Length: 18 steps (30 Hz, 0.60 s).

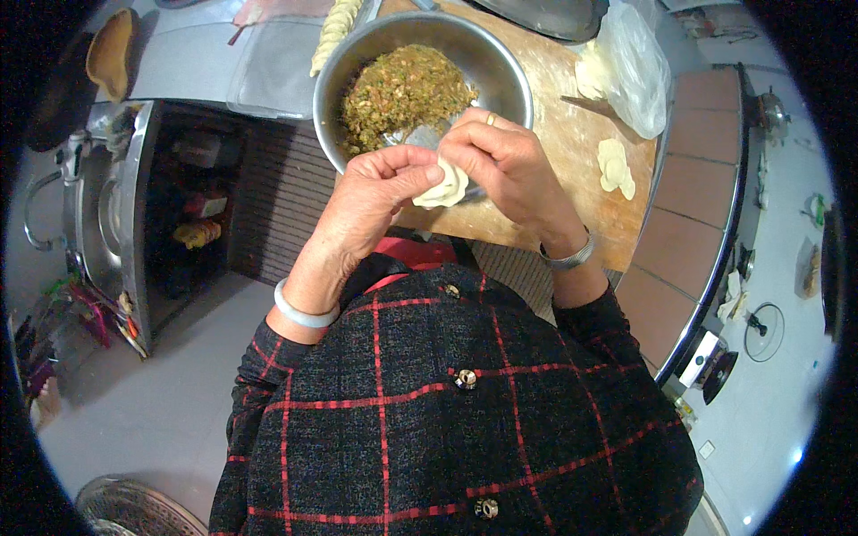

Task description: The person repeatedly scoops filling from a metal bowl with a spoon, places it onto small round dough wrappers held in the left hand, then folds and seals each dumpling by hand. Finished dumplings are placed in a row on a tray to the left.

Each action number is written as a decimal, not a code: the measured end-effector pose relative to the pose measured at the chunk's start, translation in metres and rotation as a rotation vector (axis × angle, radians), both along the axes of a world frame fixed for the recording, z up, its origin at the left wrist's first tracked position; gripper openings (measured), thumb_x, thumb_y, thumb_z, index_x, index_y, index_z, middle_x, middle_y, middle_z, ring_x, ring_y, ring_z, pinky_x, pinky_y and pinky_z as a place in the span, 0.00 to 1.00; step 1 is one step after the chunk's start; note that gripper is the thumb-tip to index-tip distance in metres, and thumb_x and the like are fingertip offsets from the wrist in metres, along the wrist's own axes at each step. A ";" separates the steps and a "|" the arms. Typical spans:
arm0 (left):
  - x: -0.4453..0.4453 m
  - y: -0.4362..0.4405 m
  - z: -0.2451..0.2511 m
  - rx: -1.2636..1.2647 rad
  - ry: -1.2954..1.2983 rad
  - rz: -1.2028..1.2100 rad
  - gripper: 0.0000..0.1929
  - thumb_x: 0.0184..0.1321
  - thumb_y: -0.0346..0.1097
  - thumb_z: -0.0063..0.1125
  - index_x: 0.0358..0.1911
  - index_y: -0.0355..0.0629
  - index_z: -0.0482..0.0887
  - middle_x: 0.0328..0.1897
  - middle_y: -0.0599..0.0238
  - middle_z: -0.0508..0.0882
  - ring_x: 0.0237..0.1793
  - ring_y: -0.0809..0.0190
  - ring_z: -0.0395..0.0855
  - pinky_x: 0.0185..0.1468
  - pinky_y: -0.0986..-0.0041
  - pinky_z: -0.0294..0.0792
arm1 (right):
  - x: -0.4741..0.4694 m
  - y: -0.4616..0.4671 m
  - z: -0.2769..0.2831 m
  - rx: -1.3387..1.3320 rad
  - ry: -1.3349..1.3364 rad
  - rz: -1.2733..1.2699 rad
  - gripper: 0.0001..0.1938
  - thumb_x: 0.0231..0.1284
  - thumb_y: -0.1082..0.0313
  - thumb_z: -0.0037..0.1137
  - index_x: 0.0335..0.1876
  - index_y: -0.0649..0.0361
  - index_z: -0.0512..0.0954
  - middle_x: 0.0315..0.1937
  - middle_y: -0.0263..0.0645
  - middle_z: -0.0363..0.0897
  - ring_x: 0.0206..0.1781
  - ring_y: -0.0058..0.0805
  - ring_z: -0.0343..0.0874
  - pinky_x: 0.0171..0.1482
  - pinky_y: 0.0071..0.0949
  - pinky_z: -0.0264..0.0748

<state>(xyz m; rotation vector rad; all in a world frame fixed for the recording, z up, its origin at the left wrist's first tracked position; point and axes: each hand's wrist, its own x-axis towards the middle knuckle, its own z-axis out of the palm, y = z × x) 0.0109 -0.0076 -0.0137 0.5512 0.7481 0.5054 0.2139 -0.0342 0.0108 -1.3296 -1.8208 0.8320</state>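
My left hand (383, 185) and my right hand (499, 161) meet over the near rim of a large steel bowl (499, 67). Between their fingertips they pinch a pale, round dumpling (445, 184) with a wavy edge. Chopped filling (409, 90) is heaped in the bowl, with part of a metal utensil showing beside it. To the right, a few thin dough wrappers (613, 167) lie on the floured wooden board (556, 181). A row of shaped dumplings (333, 33) stands behind the bowl on the left.
A clear plastic bag (633, 74) covers more wrappers at the board's back right, beside a brown wooden stick (593, 105). A dark round pan (549, 13) stands at the back. Left of the bowl lies a clear plastic sheet (275, 70); an open cabinet (191, 194) is below.
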 end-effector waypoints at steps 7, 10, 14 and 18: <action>-0.019 0.022 0.007 0.112 0.022 0.229 0.14 0.64 0.26 0.61 0.54 0.36 0.83 0.47 0.64 0.87 0.45 0.68 0.84 0.51 0.76 0.77 | -0.034 0.009 0.010 -0.122 0.044 -0.035 0.28 0.55 0.69 0.71 0.61 0.66 0.74 0.44 0.45 0.83 0.35 0.25 0.81 0.38 0.23 0.79; -0.030 0.029 0.008 0.235 0.078 0.240 0.16 0.64 0.24 0.60 0.56 0.36 0.81 0.48 0.63 0.86 0.48 0.66 0.84 0.54 0.75 0.77 | -0.056 0.021 0.007 -0.024 -0.025 -0.055 0.22 0.57 0.70 0.67 0.57 0.66 0.75 0.39 0.46 0.82 0.30 0.29 0.80 0.33 0.27 0.77; -0.042 0.039 0.007 0.534 0.241 0.242 0.13 0.66 0.26 0.59 0.53 0.34 0.81 0.46 0.64 0.87 0.42 0.69 0.83 0.49 0.79 0.75 | -0.080 0.041 -0.005 0.076 -0.033 -0.088 0.16 0.61 0.73 0.60 0.55 0.64 0.75 0.39 0.49 0.82 0.36 0.43 0.83 0.37 0.35 0.78; -0.054 0.049 0.007 0.875 0.560 0.192 0.15 0.65 0.26 0.59 0.54 0.33 0.80 0.44 0.59 0.87 0.40 0.64 0.86 0.48 0.75 0.76 | -0.099 0.059 -0.010 0.066 -0.052 -0.143 0.14 0.62 0.75 0.54 0.53 0.64 0.75 0.41 0.52 0.81 0.44 0.54 0.82 0.44 0.42 0.77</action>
